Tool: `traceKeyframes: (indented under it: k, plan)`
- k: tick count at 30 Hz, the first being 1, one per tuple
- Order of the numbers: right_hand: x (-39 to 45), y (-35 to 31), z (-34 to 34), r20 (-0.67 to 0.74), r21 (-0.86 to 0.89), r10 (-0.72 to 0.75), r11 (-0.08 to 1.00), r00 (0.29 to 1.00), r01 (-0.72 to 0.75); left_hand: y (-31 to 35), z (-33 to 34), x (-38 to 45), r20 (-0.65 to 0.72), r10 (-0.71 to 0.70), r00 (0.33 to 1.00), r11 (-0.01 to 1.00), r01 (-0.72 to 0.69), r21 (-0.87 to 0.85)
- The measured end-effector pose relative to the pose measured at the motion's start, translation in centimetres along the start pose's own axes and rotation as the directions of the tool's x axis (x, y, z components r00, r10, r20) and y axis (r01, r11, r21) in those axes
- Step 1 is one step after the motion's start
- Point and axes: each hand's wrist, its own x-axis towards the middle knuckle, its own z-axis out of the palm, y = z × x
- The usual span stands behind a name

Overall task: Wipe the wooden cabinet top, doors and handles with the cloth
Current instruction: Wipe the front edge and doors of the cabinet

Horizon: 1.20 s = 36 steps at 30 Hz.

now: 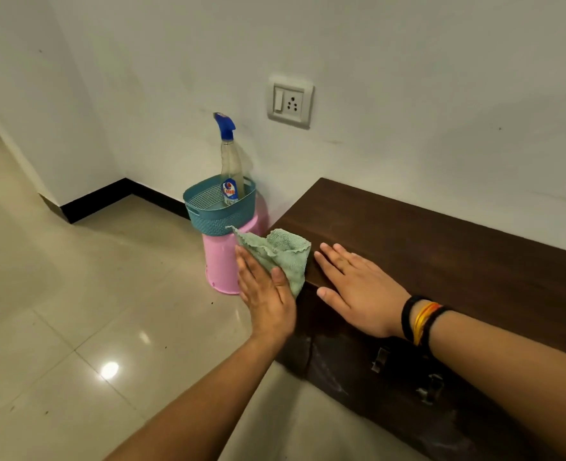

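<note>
I see the left hand [268, 294], grip apart and fingers straight, pressing the green cloth [281, 254] against the left end of the wooden cabinet [424, 244]. Right hand [358, 294] lies flat on its top surface, grip apart. Beyond: spray bottle [231, 168] stands in teal basket [215, 211] on pink stool [220, 264].

Basket [208, 214] on stool [220, 264] crowds cabinet [441, 247] left end.

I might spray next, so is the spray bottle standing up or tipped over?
Upright: the spray bottle stands base-down in the blue basket, with its blue nozzle on top.
</note>
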Motion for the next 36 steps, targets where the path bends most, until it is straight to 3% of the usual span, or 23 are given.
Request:
traceKeyframes:
  k: [9,13,18,22,24,26,28,30,32,34,36]
  plan:
    - [2.3,-0.2,0.2,0.008,-0.049,-0.123,0.991,0.992,0.123,-5.5,3.3,-4.0,0.074,-0.123,0.99,0.992,0.122,0.009]
    - [2.5,0.1,0.4,0.002,-0.041,-0.153,0.987,0.988,0.153,-2.4,3.9,-4.0,-0.075,-0.119,0.99,0.987,0.109,-0.121]
    - [2.8,0.2,0.6,-0.005,-0.034,-0.166,0.986,0.986,0.165,-0.4,5.6,-2.0,-0.193,-0.284,0.939,0.946,0.242,-0.215]
    - [2.8,0.1,0.4,0.025,-0.034,-0.164,0.986,0.986,0.165,-2.2,7.0,-6.2,0.001,-0.391,0.92,0.9,0.383,-0.207]
    - [2.7,0.1,0.4,0.017,-0.026,-0.176,0.984,0.984,0.176,-1.6,7.2,-6.1,0.006,-0.277,0.961,0.943,0.273,-0.191]
    - [2.7,0.1,0.4,0.011,-0.033,-0.198,0.98,0.98,0.198,-0.4,6.9,-4.3,-0.105,-0.216,0.971,0.96,0.192,-0.202]
    - [2.7,0.0,0.5,-0.003,-0.038,-0.216,0.976,0.976,0.216,-0.5,6.7,-3.4,-0.159,-0.27,0.95,0.946,0.23,-0.228]
    - [2.8,-0.1,0.5,-0.001,-0.046,-0.229,0.972,0.973,0.229,-1.0,6.9,-4.2,-0.109,-0.348,0.931,0.918,0.315,-0.242]
    - [2.8,-0.2,0.4,0.006,-0.047,-0.242,0.969,0.97,0.242,-1.0,6.8,-5.0,-0.065,-0.329,0.942,0.921,0.305,-0.242]
    - [2.8,-0.2,0.4,-0.007,-0.047,-0.246,0.968,0.969,0.245,-0.7,6.5,-3.6,-0.162,-0.213,0.964,0.957,0.172,-0.233]
    - [2.9,-0.3,0.5,-0.013,-0.047,-0.253,0.967,0.967,0.252,-1.3,6.0,-0.9,-0.276,-0.212,0.938,0.963,0.153,-0.221]
